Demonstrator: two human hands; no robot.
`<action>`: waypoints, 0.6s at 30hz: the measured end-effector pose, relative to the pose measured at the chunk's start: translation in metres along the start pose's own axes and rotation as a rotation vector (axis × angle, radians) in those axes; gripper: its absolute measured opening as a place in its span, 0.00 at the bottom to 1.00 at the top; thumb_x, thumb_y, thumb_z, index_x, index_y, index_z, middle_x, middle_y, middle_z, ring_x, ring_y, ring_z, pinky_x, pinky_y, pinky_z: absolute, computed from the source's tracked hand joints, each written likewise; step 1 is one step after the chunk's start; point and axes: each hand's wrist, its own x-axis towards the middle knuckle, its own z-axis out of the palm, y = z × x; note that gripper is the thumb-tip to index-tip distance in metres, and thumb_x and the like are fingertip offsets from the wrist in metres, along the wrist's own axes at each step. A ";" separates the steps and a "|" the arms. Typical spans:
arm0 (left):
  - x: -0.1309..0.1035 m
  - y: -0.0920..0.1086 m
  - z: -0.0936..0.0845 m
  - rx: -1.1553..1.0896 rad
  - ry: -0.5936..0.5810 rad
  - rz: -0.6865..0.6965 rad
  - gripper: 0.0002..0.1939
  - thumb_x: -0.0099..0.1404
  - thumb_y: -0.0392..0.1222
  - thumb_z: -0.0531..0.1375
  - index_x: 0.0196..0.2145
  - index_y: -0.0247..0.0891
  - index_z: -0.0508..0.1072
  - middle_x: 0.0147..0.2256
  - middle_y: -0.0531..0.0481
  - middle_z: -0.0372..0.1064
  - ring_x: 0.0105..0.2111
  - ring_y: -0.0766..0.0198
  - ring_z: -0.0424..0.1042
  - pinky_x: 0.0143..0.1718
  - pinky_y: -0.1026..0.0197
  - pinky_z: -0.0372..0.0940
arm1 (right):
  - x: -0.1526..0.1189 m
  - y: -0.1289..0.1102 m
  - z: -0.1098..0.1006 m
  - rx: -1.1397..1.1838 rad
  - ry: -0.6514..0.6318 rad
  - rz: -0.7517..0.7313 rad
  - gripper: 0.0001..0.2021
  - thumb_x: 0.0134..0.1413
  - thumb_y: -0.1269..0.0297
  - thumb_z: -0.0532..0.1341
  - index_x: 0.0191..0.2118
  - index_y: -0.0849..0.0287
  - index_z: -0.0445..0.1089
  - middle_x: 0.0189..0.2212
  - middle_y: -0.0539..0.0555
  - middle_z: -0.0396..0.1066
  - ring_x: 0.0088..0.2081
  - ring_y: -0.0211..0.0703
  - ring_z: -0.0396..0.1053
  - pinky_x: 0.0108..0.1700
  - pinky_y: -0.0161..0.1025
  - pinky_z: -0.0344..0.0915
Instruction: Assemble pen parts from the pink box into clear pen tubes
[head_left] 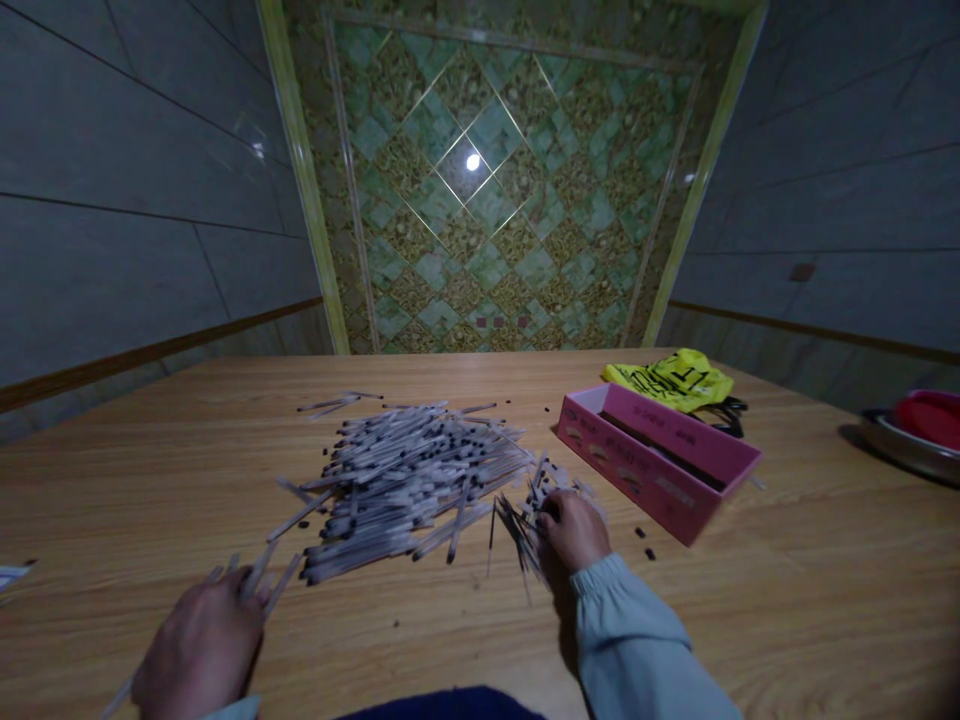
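Observation:
A large heap of thin whitish sticks with dark ends (405, 475) lies on the wooden table (420, 640). At the lower left, my left hand (206, 640) is closed around several of these pale sticks, which poke out past the fingers. My right hand (574, 530) is at the heap's right side, fingers pinched together over a smaller cluster of thin dark and pale sticks (517, 530). What its fingertips grip is hidden. Right of this hand stands an open pink box (645, 460), its inside mostly out of sight.
Behind the pink box lies a yellow bag with black print (671, 380). A metal tray (907, 450) with a red item (930, 415) sits at the right edge. Small dark bits (649, 553) are scattered about. A patterned tiled wall (487, 240) rises behind the table.

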 end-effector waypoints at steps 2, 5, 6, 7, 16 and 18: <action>-0.001 0.007 0.004 0.129 0.017 0.102 0.22 0.59 0.50 0.50 0.41 0.34 0.74 0.39 0.33 0.70 0.40 0.42 0.68 0.40 0.49 0.60 | 0.003 0.005 0.001 0.003 0.049 0.017 0.10 0.52 0.69 0.57 0.40 0.59 0.71 0.40 0.58 0.70 0.41 0.44 0.69 0.37 0.35 0.57; -0.005 0.024 0.015 0.124 0.086 0.262 0.22 0.61 0.49 0.50 0.43 0.33 0.73 0.42 0.36 0.70 0.42 0.46 0.68 0.43 0.53 0.61 | 0.000 0.000 0.003 0.065 0.148 -0.015 0.12 0.53 0.70 0.55 0.44 0.59 0.69 0.45 0.58 0.66 0.41 0.44 0.68 0.37 0.35 0.57; -0.006 0.029 0.020 0.074 0.094 0.317 0.20 0.60 0.48 0.51 0.42 0.34 0.74 0.42 0.38 0.71 0.43 0.48 0.69 0.44 0.55 0.61 | -0.004 -0.005 0.005 0.110 0.163 -0.062 0.12 0.54 0.69 0.55 0.44 0.58 0.69 0.45 0.57 0.66 0.41 0.44 0.67 0.38 0.35 0.57; -0.008 0.034 0.026 0.014 0.085 0.369 0.18 0.59 0.48 0.53 0.40 0.36 0.75 0.42 0.40 0.72 0.43 0.50 0.69 0.44 0.57 0.61 | -0.009 -0.013 0.007 0.163 0.159 -0.129 0.12 0.55 0.68 0.54 0.44 0.57 0.69 0.44 0.56 0.67 0.41 0.43 0.67 0.39 0.35 0.57; -0.025 0.057 0.047 -0.260 -0.040 0.494 0.10 0.56 0.45 0.59 0.33 0.45 0.78 0.37 0.48 0.75 0.38 0.54 0.72 0.41 0.59 0.62 | -0.051 -0.086 0.032 0.267 -0.080 -0.519 0.21 0.43 0.52 0.65 0.45 0.52 0.69 0.41 0.55 0.66 0.43 0.49 0.62 0.41 0.40 0.57; -0.028 0.061 0.047 -0.352 -0.049 0.498 0.08 0.55 0.44 0.60 0.32 0.46 0.79 0.35 0.48 0.75 0.37 0.54 0.72 0.40 0.59 0.63 | -0.051 -0.087 0.034 0.340 -0.080 -0.473 0.11 0.46 0.59 0.64 0.38 0.56 0.71 0.37 0.55 0.67 0.41 0.47 0.63 0.40 0.39 0.58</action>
